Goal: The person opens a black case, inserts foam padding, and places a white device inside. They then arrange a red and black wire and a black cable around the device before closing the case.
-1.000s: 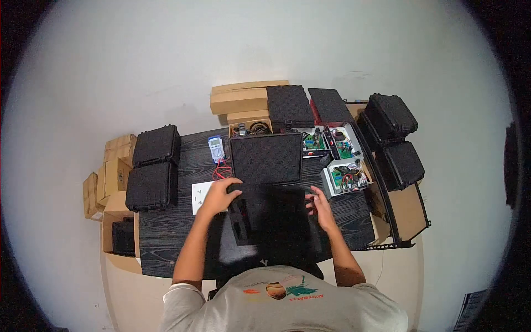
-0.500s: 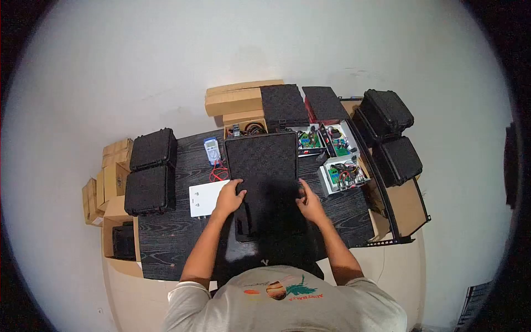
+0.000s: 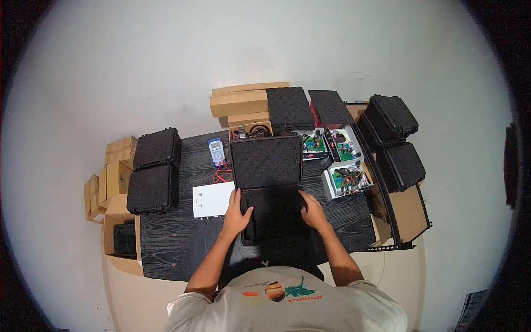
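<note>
Table (image 3: 182, 238), dark wood grain. Left edge: two black cases (image 3: 152, 189), one behind the other; beyond it, cardboard boxes (image 3: 117, 177). Left of centre: white box (image 3: 209, 201), flat; blue-edged multimeter (image 3: 217, 151), red leads (image 3: 222, 176). Far edge: long cardboard carton (image 3: 240, 104); open carton (image 3: 234, 126) holding cables (image 3: 260, 130); two black textured panels (image 3: 289, 108). Toward far right corner: three open white enclosures (image 3: 327, 186) with green circuit boards (image 3: 315, 145) and wiring. Beyond right edge: further black cases (image 3: 394, 114).

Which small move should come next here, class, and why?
Probably the left hand should reach for the white box: it lies right beside that hand, and the black case stands open, with the right hand at its other side to steady it.
</note>
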The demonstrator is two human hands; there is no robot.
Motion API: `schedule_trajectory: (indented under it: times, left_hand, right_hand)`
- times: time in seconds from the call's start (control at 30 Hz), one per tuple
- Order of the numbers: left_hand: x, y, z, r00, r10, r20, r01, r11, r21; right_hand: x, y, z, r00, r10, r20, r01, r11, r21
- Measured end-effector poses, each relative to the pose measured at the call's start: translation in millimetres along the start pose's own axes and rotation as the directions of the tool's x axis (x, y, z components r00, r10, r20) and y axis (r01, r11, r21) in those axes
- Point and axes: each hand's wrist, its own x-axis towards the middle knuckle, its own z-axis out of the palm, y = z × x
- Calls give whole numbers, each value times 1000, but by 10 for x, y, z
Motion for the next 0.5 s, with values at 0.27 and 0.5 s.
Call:
schedule_trajectory:
  times: [0.27, 0.5]
  left_hand:
    - [-182, 23, 112, 996, 86, -22, -82, 984, 159]
    - [55, 59, 157, 986, 125, 113, -150, 957, 249]
  right_hand:
    - [-69, -105, 45, 989, -125, -85, 103, 969, -225]
    - [-2, 38, 232, 972, -233, -13, 218, 927, -305]
